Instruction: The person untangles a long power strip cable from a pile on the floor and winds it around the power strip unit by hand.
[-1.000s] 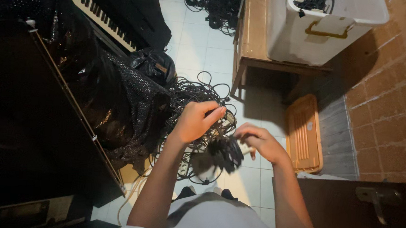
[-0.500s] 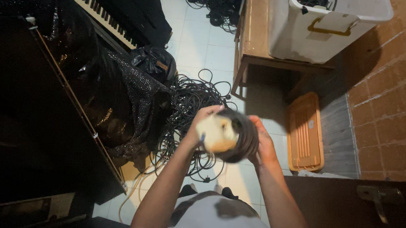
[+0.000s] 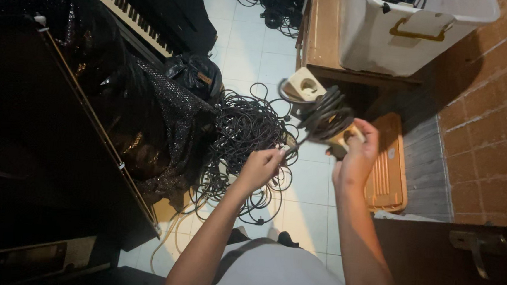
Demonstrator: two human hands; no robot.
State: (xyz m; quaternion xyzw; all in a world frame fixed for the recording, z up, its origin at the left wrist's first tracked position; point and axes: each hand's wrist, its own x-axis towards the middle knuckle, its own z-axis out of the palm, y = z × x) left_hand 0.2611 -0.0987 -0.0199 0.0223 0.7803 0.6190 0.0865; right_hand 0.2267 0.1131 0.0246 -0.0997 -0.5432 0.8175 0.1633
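My right hand (image 3: 356, 157) grips a cream extension socket block (image 3: 304, 87) with black cable (image 3: 325, 114) wound in loops around it, held up over the floor. The block's far end, with a round socket, points away from me. My left hand (image 3: 262, 166) pinches a loose end of that black cable just below and left of the bundle. Beneath both hands a large tangled pile of black cables (image 3: 243, 137) lies on the white tiled floor.
A keyboard (image 3: 133, 20) under black glittery cloth (image 3: 149, 124) fills the left. A black bag (image 3: 194, 74) sits by the pile. A white lidded bin (image 3: 410, 32) rests on a wooden table (image 3: 321, 41). An orange crate (image 3: 388, 171) leans by the brick wall. More cables (image 3: 271, 3) lie farther off.
The wound socket bundle has been raised and swung right into my right hand. My left hand has let go of the bundle, dropped lower left, and now pinches only a cable end.
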